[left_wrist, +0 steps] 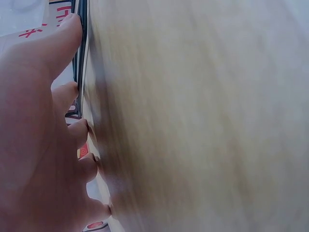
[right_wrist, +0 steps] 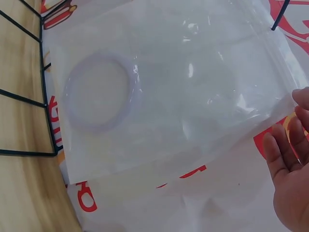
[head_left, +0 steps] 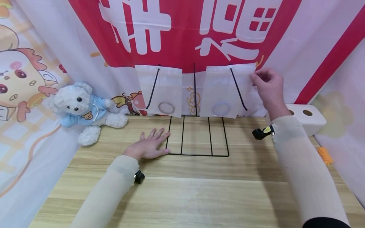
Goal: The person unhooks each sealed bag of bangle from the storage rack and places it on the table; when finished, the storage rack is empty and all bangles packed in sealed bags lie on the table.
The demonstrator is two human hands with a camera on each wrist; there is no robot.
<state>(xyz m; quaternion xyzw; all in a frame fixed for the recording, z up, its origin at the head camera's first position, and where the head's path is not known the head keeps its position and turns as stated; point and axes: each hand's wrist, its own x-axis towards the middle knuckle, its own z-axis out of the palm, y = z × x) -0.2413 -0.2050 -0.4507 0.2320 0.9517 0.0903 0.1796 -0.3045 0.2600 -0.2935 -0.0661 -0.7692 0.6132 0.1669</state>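
Observation:
A black wire display rack [head_left: 205, 155] stands on the table against the backdrop, its hooks pointing forward. From its right hook hangs a translucent plastic bag [head_left: 218, 85] with a pale lilac bangle [right_wrist: 129, 87] inside. My right hand [head_left: 269, 87] pinches this bag's upper right edge between thumb and index finger, the other fingers loosely bent. On the left hook is a second bag [head_left: 172, 85] holding a greyish bangle [head_left: 159, 108]. My left hand [head_left: 149, 147] rests on the tabletop with fingers spread, its thumb and fingertips at the left side of the rack's base.
A white teddy bear [head_left: 71, 98] in a blue hoodie sits at the back left. Behind my right wrist is a white box [head_left: 313, 118] with round holes, and an orange fuzzy item [head_left: 325, 155] lies at the right edge. Printed cloth [head_left: 182, 57] hangs right behind the rack.

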